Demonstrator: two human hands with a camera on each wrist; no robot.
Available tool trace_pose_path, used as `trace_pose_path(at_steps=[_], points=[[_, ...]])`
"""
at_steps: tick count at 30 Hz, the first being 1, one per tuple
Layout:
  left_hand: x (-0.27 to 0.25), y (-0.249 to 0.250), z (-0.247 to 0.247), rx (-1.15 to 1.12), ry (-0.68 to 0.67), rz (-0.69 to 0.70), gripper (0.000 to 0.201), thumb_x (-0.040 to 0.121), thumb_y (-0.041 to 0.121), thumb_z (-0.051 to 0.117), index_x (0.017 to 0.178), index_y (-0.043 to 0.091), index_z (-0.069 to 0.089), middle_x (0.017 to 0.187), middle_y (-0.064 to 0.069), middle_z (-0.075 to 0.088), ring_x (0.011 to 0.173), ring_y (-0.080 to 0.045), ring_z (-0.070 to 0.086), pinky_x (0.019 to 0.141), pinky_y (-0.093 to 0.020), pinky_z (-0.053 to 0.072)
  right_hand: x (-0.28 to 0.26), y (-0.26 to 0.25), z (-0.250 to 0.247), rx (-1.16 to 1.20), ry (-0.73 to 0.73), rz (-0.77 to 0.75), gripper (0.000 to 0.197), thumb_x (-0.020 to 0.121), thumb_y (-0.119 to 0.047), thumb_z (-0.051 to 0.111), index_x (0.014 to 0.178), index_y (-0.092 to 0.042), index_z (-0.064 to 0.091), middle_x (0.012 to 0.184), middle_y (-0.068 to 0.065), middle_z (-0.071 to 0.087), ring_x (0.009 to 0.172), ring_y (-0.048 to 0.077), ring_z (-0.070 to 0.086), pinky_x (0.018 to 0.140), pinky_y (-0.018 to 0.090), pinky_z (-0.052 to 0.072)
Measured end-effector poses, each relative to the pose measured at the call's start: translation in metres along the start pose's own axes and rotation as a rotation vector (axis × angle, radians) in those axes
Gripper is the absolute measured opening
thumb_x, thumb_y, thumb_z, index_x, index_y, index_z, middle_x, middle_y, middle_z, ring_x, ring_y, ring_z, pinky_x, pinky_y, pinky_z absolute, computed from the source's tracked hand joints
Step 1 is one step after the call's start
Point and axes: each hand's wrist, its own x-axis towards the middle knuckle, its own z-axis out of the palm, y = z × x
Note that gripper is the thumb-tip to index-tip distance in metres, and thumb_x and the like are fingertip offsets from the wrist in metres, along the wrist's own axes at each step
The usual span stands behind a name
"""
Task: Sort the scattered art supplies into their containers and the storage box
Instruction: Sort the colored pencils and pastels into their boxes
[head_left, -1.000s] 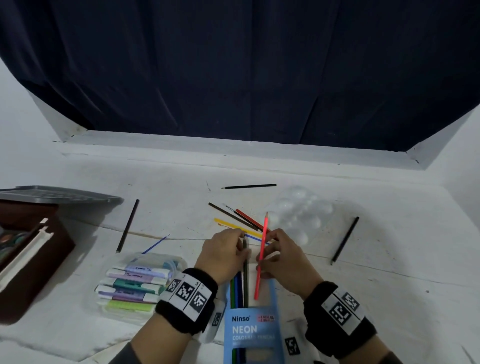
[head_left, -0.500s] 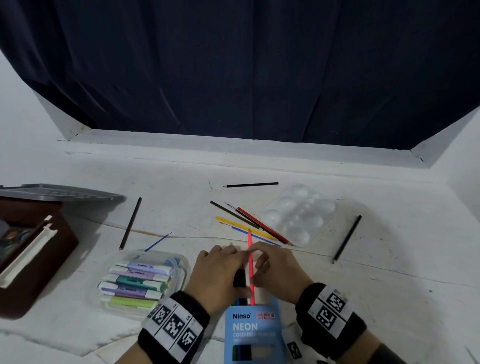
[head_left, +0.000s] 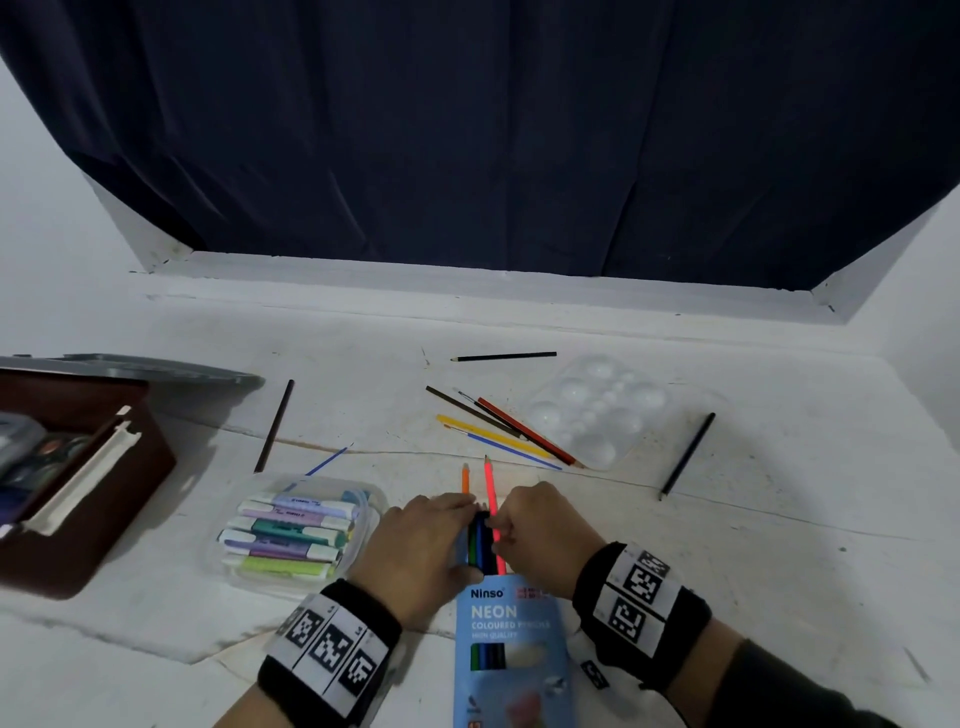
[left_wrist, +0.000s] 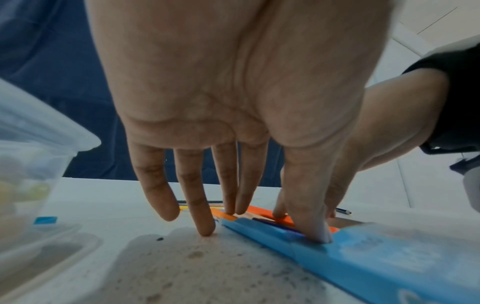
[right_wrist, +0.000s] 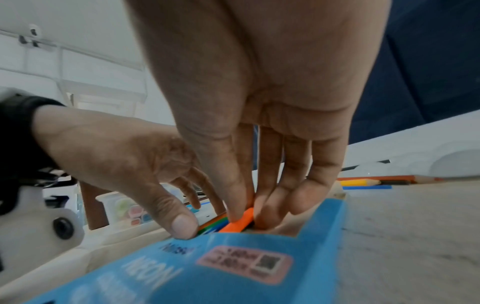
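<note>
Pinching a neon pink pencil (head_left: 492, 499) between thumb and fingertips, the right hand (head_left: 540, 535) has it partway into the open mouth of the blue pencil box (head_left: 511, 644) at the bottom centre of the head view — the tip sticks up out past the knuckles. The left hand (head_left: 426, 551) steadies the box, thumb pressed down on its top edge, fingers mostly straight and touching the table (head_left: 779, 571) and the pencils beside the opening. An orange pencil (head_left: 465, 479) pokes out just left of the pink one, next to dark blue and green ones already inside. Loose pencils (head_left: 498, 426) lie in a little pile above the hands, beside a clear paint palette (head_left: 597, 410). Lower left there's a clear tub of highlighters (head_left: 291, 535), and at the left edge the brown storage box (head_left: 104, 499) sits open.
</note>
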Motion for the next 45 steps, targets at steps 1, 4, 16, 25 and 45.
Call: trace_pose_path(at_steps=[1,4,16,25,45], points=[[0.0,0.0,0.001,0.003,-0.003,-0.004,0.068,0.089,0.051,0.063,0.149,0.03,0.039,0.157,0.013,0.035,0.133,-0.019,0.044,0.106,-0.04,0.039,-0.003,0.0,0.001,-0.017,-0.014,0.003,0.016,0.089,-0.014,0.059,0.095,-0.008,0.073,0.088,0.009,0.069,0.073,0.019,0.06,0.07,0.031,0.054],[0.001,-0.002,0.003,0.011,-0.009,-0.014,0.07,0.089,0.052,0.063,0.151,0.031,0.037,0.16,0.013,0.032,0.135,-0.019,0.042,0.107,-0.039,0.038,-0.01,0.002,0.002,-0.048,-0.059,-0.004,0.014,0.085,-0.01,0.059,0.084,-0.008,0.073,0.08,0.008,0.069,0.07,0.021,0.063,0.07,0.036,0.057],[0.005,-0.003,0.001,-0.001,0.002,-0.014,0.072,0.082,0.051,0.072,0.146,0.032,0.044,0.154,0.012,0.041,0.134,-0.016,0.044,0.109,-0.039,0.039,-0.011,0.004,0.003,-0.308,-0.073,-0.206,0.03,0.086,-0.016,0.071,0.114,-0.01,0.066,0.112,0.009,0.064,0.102,0.026,0.061,0.088,0.037,0.052],[0.006,-0.005,0.003,-0.041,0.015,-0.001,0.071,0.082,0.051,0.073,0.145,0.031,0.047,0.152,0.013,0.042,0.132,-0.015,0.045,0.108,-0.034,0.04,-0.026,0.009,-0.004,-0.029,-0.025,-0.239,0.025,0.095,-0.011,0.047,0.095,-0.011,0.072,0.088,0.007,0.07,0.061,0.007,0.046,0.058,0.015,0.032],[0.007,-0.008,0.004,-0.21,0.008,-0.02,0.068,0.075,0.041,0.082,0.135,0.039,0.05,0.133,0.02,0.05,0.119,-0.004,0.047,0.099,-0.026,0.042,-0.055,0.156,-0.069,-0.391,-0.046,0.361,0.048,0.095,-0.004,0.041,0.138,-0.023,0.051,0.141,0.002,0.045,0.124,0.025,0.048,0.097,0.038,0.046]])
